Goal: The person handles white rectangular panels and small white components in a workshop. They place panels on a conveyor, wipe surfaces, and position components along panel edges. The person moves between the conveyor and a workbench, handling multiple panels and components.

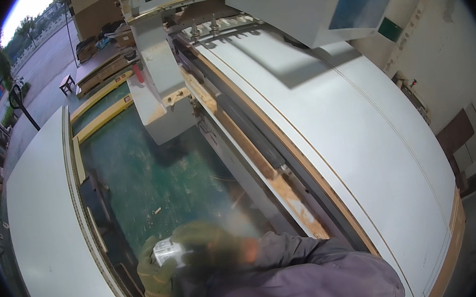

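In my left hand, gloved in green, is a small shiny white object with print on its side. The fingers curl round its left and lower sides; whether it is a roll or a small container I cannot tell. My right hand, also in a green glove, is close against its right side and smeared by motion, so its fingers do not show clearly. Both hands are low in front of my body, above the near end of a dark green floor surface scattered with light bits.
To the right lies a large white sheet on a long machine bed with a brown edge. A white machine column stands ahead, with a grey cabinet beyond. Another white panel lies left, and yellow bars cross the gap.
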{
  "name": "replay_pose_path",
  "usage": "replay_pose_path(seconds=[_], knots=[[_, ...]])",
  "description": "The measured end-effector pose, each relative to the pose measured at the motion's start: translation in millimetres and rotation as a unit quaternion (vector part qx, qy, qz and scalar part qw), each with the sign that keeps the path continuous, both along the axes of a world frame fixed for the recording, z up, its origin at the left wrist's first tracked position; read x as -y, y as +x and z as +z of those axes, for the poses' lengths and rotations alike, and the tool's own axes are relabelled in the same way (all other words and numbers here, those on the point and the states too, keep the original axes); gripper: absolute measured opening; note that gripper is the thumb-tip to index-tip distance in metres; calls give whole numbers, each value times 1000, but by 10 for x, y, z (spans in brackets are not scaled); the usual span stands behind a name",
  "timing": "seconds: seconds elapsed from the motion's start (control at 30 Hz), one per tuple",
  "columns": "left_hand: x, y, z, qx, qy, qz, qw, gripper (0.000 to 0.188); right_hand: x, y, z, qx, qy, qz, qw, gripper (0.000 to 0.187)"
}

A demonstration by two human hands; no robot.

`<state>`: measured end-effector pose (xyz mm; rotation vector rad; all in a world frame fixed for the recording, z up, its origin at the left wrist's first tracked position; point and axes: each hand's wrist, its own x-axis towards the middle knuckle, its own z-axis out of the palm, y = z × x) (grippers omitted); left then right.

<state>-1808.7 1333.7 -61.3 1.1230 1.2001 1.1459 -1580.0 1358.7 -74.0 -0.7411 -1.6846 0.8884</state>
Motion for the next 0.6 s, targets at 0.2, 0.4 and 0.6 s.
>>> replay_pose_path(seconds=[0.2, 0.4, 0.6], knots=[[-1105, -528, -486, -118, 37, 4, 992, 77, -1051, -153, -452, 85, -92, -28, 992, 47], [-2568, -734, -776, 31, -90, -116, 989, 63, -1942, -111, -1294, 76, -285, -171, 940, 39], [-3750, -848, -1211, 39, -98, -192, 976, 56, -2639, 86, -2279, -49, -471, -282, 835, 28]])
